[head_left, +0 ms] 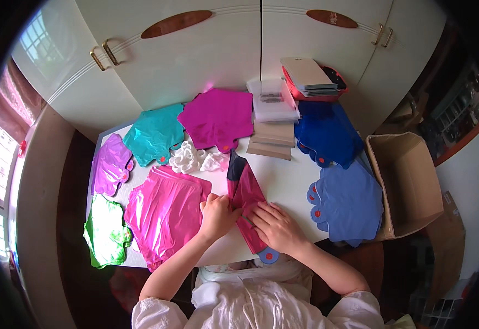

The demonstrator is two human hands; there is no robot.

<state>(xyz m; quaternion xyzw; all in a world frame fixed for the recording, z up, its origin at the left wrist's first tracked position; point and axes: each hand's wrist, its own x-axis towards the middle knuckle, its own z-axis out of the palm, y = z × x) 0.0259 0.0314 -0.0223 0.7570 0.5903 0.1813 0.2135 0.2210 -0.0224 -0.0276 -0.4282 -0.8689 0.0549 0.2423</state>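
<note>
On the white table in front of me lies a narrow folded piece of shiny pink foil-like sheet (248, 186). Its far end shows a dark patch, and a blue round tab with a red dot sticks out at its near end. My left hand (217, 215) is closed at its left edge, the fingers curled on the sheet. Flat across the middle of the same sheet rests my right hand (277, 223), fingers stretched out. Just left of my left hand spreads a stack of shiny pink sheets (162, 214). What lies under my palms is hidden.
Around the table (300, 219) lie green (106, 233), purple (109, 164), teal (154, 134), magenta (217, 118), dark blue (327, 134) and light blue sheets (349, 203). White ribbon-like coils (184, 159) sit midway. Cardboard pieces (269, 142), a red basket (330, 96) and an open carton (409, 186) stand rightward.
</note>
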